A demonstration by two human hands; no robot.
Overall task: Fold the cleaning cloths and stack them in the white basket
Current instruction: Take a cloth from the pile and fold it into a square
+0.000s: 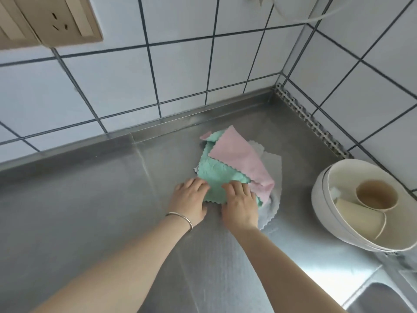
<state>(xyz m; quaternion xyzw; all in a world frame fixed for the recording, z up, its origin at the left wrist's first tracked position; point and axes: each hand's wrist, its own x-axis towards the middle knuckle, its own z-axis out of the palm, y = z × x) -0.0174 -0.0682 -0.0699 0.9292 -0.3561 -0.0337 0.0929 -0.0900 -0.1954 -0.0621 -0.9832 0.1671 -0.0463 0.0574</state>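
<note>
Two hands press palm-down on a loose pile of cloths on the steel counter (79, 211). Three colours show: one green cloth (214, 177), one pink cloth (239, 159), and grey cloth (270, 163) beneath; the exact count is unclear. The left hand (190, 199) and right hand (240, 203) lie side by side, fingers flat and spread on the green cloth's near edge, gripping nothing. Right of the right hand sits a white basket (320, 199) holding two paper cups (375, 195).

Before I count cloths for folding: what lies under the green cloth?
Under the green cloth, grey cloth edges poke out, and a pink cloth overlaps its far part. Both hands press its near edge; how many cloths lie beneath is hidden.
</note>
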